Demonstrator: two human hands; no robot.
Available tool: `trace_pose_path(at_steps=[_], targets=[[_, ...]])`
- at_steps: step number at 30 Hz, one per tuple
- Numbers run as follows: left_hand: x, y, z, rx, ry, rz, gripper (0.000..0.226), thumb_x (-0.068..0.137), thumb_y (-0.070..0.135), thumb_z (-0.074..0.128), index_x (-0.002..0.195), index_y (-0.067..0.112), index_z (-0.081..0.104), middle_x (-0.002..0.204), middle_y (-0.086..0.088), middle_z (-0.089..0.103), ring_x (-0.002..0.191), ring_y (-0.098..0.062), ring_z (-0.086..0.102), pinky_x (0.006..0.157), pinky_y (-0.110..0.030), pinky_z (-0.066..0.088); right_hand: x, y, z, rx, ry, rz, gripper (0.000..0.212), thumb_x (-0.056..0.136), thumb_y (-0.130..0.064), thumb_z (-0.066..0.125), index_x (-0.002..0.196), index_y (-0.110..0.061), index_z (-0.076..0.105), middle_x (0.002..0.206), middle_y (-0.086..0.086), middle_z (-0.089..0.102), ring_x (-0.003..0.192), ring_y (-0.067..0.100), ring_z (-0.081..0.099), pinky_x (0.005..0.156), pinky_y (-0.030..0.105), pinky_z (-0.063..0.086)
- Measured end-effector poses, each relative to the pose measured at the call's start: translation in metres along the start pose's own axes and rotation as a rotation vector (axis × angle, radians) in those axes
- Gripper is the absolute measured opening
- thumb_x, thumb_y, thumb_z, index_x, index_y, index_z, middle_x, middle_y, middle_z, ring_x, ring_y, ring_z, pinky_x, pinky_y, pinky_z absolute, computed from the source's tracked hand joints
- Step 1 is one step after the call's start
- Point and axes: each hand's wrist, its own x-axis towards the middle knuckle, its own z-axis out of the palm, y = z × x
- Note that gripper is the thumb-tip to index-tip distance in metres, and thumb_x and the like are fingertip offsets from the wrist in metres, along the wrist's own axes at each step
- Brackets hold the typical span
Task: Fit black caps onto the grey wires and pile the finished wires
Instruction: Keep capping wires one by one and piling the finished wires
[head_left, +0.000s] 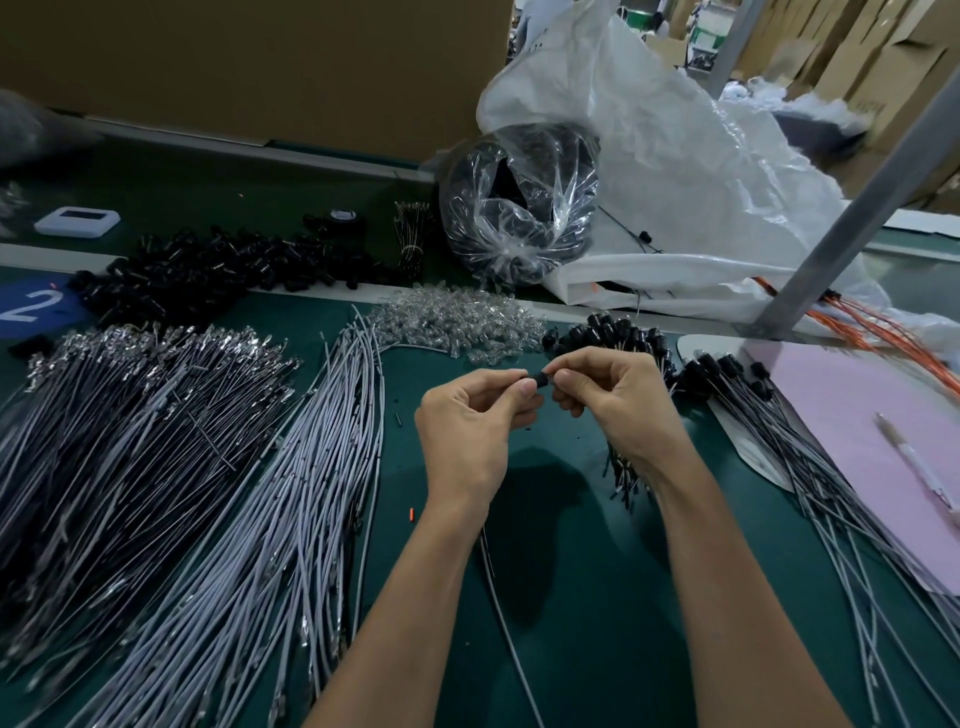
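Both hands met above the tabletop (571, 582), left hand (467, 431) and right hand (613, 400) together pinching a black cap (540, 382), likely to press it onto the grey wire (500, 613) trailing below the wrists. Uncapped wires (311, 493) lay left of the left hand for easy reach; capped wires (779, 415) were piled right of the right hand.

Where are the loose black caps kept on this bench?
In the head view, the loose black caps lie heaped at the back left, just right of the blue number 2 mark and behind the dark wires.
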Motion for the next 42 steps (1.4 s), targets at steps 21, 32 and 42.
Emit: trace_pose_path(at_steps=[21, 32, 42], targets=[[0.002, -0.001, 0.001, -0.008, 0.005, -0.009, 0.015, 0.081, -0.001, 0.075, 0.083, 0.014, 0.075, 0.074, -0.008, 0.075, 0.073, -0.022, 0.075, 0.069, -0.030, 0.060, 0.001, 0.001, 0.000, -0.008, 0.022, -0.037, 0.019, 0.091, 0.004, 0.062, 0.085, -0.011, 0.072, 0.067, -0.005, 0.067, 0.063, 0.004, 0.061, 0.062, 0.017, 0.050], [0.001, -0.002, -0.001, -0.049, 0.007, -0.045, 0.014, 0.081, -0.002, 0.074, 0.081, 0.012, 0.075, 0.072, -0.009, 0.075, 0.072, -0.023, 0.075, 0.067, -0.028, 0.060, 0.001, 0.004, 0.007, 0.166, 0.021, 0.012, 0.020, 0.089, 0.007, 0.060, 0.084, -0.009, 0.071, 0.064, -0.002, 0.068, 0.061, 0.006, 0.063, 0.059, 0.017, 0.051], [-0.004, 0.001, 0.000, -0.137, -0.046, -0.095, 0.013, 0.082, -0.005, 0.072, 0.082, 0.008, 0.073, 0.074, -0.011, 0.075, 0.072, -0.022, 0.075, 0.064, -0.023, 0.058, 0.000, 0.010, 0.005, 0.369, -0.029, 0.085, 0.010, 0.074, -0.014, 0.068, 0.079, -0.015, 0.077, 0.067, 0.006, 0.070, 0.059, 0.010, 0.062, 0.057, 0.018, 0.049]])
